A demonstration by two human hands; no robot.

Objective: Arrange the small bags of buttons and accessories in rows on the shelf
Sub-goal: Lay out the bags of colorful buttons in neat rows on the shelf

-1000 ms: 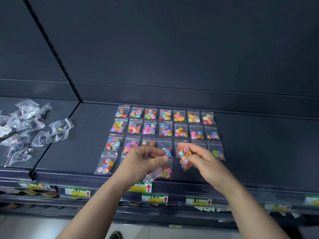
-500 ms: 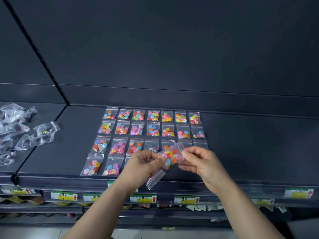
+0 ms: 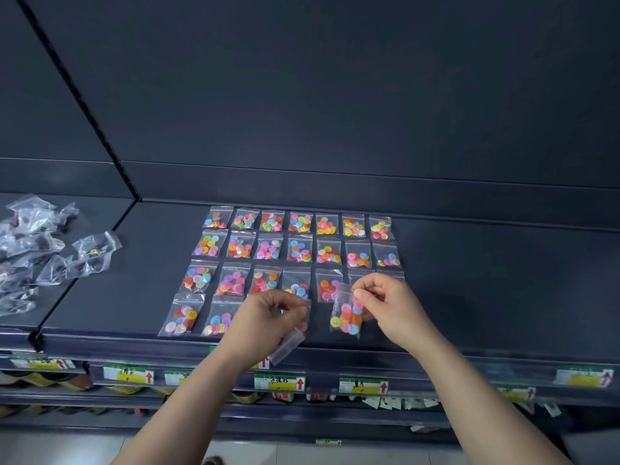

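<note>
One bag of buttons (image 3: 347,318) dangles from the right hand (image 3: 389,310), pinched by its top edge; the left hand (image 3: 268,322), just beside, pinches another clear bag (image 3: 290,344). Beyond both, rows of bags (image 3: 298,250) lie on the shelf (image 3: 503,280); a loose pile (image 3: 40,250) sits well left.

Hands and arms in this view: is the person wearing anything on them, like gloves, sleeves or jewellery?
Nothing shows. The left hand and right hand are bare: no gloves, rings or watch. The left forearm and right forearm are uncovered down to the frame's edge; no sleeve comes into view.
</note>
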